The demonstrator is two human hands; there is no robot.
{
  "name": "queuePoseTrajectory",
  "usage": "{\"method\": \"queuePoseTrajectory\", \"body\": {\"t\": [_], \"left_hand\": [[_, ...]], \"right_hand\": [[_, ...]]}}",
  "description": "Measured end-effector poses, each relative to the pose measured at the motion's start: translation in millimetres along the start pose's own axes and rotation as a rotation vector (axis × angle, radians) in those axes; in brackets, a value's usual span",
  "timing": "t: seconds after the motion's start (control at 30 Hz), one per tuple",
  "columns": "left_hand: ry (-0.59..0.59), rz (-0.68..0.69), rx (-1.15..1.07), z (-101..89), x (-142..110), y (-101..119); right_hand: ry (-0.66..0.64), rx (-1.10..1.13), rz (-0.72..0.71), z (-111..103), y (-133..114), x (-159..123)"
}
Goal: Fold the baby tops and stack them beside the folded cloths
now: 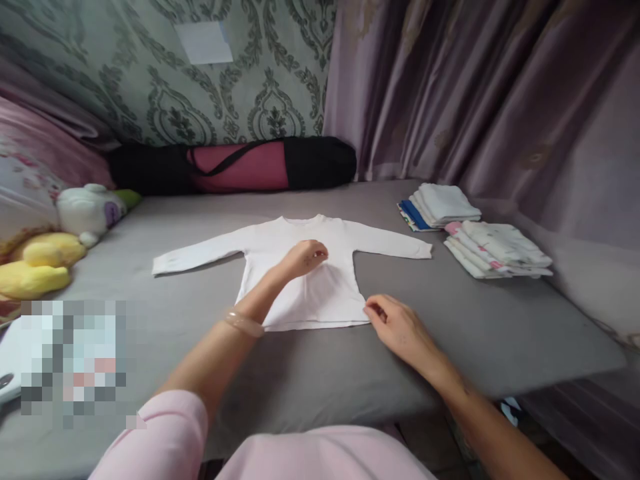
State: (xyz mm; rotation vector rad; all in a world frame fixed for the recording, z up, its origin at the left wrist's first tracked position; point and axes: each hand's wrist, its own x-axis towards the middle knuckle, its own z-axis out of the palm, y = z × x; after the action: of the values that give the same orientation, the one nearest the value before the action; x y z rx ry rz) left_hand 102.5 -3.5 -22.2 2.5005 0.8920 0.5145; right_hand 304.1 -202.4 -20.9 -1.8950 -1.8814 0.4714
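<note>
A white long-sleeved shirt [290,300] lies spread out on the grey bed sheet, its neckline away from me and both sleeves stretched to the sides. Over the middle of its front is my left hand [304,257], with the fingers curled closed. The fingertips are turned away, so whether they pinch the cloth cannot be made out. My right hand [400,327] pinches the shirt's bottom hem at the right corner. A pale bangle [244,324] circles my left wrist.
Folded clothes stand in two stacks, a farther stack [443,203] and a nearer stack [495,250], at the right. A black and dark red long bag [240,165] lies along the wall. Plush toys [45,260] sit at the left, above a blurred-out object [75,360]. The bed's edge [550,385] runs at the front right.
</note>
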Motion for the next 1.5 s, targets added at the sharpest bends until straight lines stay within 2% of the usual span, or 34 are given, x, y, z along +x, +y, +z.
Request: {"method": "queuePoseTrajectory", "body": {"t": [0.1, 0.23, 0.3, 0.47, 0.57, 0.7, 0.8, 0.93, 1.03, 1.1, 1.13, 1.2, 1.27, 1.37, 1.5], "left_hand": [[-0.133, 0.003, -0.004, 28.2, 31.9, 28.7], [-0.147, -0.243, 0.121, 49.6, 56.8, 52.4], [-0.153, -0.33, 0.178, 52.0, 63.1, 57.9], [-0.179, -0.413, 0.216, 49.2, 75.0, 60.4], [-0.149, -0.483, 0.121, 50.8, 80.7, 57.4], [-0.089, -0.584, -0.038, 57.0, 82.0, 54.1], [-0.067, -0.547, -0.089, 57.9, 78.0, 54.3], [-0.119, -0.362, -0.136, 45.8, 61.4, 50.9], [-0.028, -0.321, 0.003, 31.0, 33.6, 41.4], [0.033, -0.315, 0.183, 23.6, 8.7, 33.4], [0.023, -0.303, 0.254, 21.7, -4.7, 29.7], [-0.022, -0.265, 0.327, 21.8, -31.0, 23.9], [-0.049, -0.235, 0.348, 25.9, -54.9, 20.6], [-0.086, -0.245, 0.353, 32.5, -83.9, 18.8], [-0.143, -0.221, 0.324, 30.3, -111.4, 18.1]], "right_hand": [[-0.09, -0.003, -0.09, 0.1, -5.1, -11.2], [-0.141, -0.019, -0.166, -3.5, -9.6, -15.2], [-0.153, -0.027, -0.201, -5.0, -7.2, -13.7], [-0.21, -0.208, -0.278, -5.8, -1.7, -9.5], [-0.266, -0.325, -0.291, -8.2, -3.5, -8.6], [-0.339, -0.333, -0.309, -13.9, -7.9, -8.4], [-0.379, -0.299, -0.294, -21.0, -10.7, -6.4], [-0.427, -0.215, -0.316, -32.9, -17.6, 10.1], [-0.379, -0.123, -0.312, -29.3, -25.2, 44.3], [-0.215, -0.061, -0.296, -15.1, -29.2, 77.0], [-0.141, -0.038, -0.286, -4.8, -30.7, 94.5], [-0.108, -0.033, -0.281, 19.1, -32.6, 126.5], [-0.138, -0.093, -0.276, 42.5, -33.4, 148.8], [-0.201, -0.2, -0.286, 65.5, -31.2, 158.3], [-0.254, -0.26, -0.403, 68.3, -22.9, 140.4]]}}
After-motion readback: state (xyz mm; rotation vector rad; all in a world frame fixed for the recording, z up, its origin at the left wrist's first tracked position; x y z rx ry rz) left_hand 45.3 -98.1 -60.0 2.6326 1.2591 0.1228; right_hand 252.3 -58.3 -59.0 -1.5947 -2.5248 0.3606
